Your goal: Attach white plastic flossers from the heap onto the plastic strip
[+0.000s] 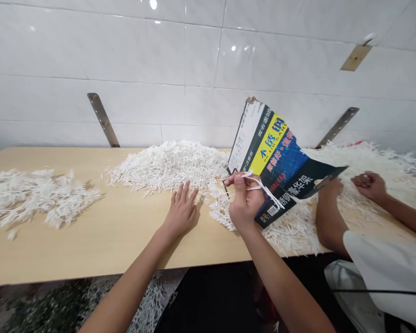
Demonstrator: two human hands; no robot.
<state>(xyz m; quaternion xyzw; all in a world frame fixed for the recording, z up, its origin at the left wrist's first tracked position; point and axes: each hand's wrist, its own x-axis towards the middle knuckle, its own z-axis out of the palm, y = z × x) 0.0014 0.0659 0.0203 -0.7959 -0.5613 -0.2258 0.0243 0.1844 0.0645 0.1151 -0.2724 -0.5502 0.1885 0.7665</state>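
My left hand (182, 208) rests on the wooden table (131, 245), fingers spread at the front edge of a heap of thin white plastic pieces (176, 162). Raised over the table, my right hand (246, 201) is closed in a pinch on several long white strips (268, 192). Behind it stands a tilted, printed cardboard sheet (277, 148) in black, yellow and blue. A thin black piece (226, 186) shows by my right fingertips; whether they touch it I cannot tell. More white pieces (294, 231) lie beneath the sheet.
Another scattered white pile (31, 199) covers the left of the table. On the right, a co-worker's hand (369, 185) is beside a further heap (377, 159). Metal brackets (104, 120) are fixed to the tiled wall (142, 55). White pieces (152, 300) also lie below the table.
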